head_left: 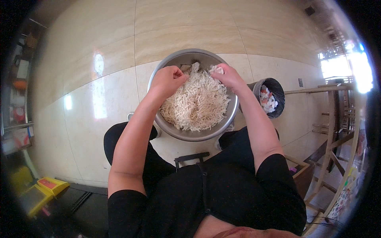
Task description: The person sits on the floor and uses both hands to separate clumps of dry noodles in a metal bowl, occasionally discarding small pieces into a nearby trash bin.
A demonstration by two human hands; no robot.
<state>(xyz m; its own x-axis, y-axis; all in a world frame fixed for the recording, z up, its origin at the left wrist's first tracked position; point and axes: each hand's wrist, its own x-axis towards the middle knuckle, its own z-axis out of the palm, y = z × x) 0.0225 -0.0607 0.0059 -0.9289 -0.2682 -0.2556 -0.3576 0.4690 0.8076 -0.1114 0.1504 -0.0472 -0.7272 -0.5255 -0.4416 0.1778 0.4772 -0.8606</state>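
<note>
A wide metal basin stands between my knees, heaped with thin pale cream shreds. Their exact kind is hard to tell; they look like cut strips or short noodles. At the basin's far side lie a few greyish-white lumps. My left hand is over the heap's far left, its fingers closed in a pinch near the shreds; what sits between the fingertips is hidden. At the far right, my right hand has its fingers closed on a whitish clump of shreds.
To the right of the basin is a bin with a dark liner, holding white and reddish scraps. A wooden frame stands farther right. Yellow boxes are at the lower left. Pale tiles cover the floor.
</note>
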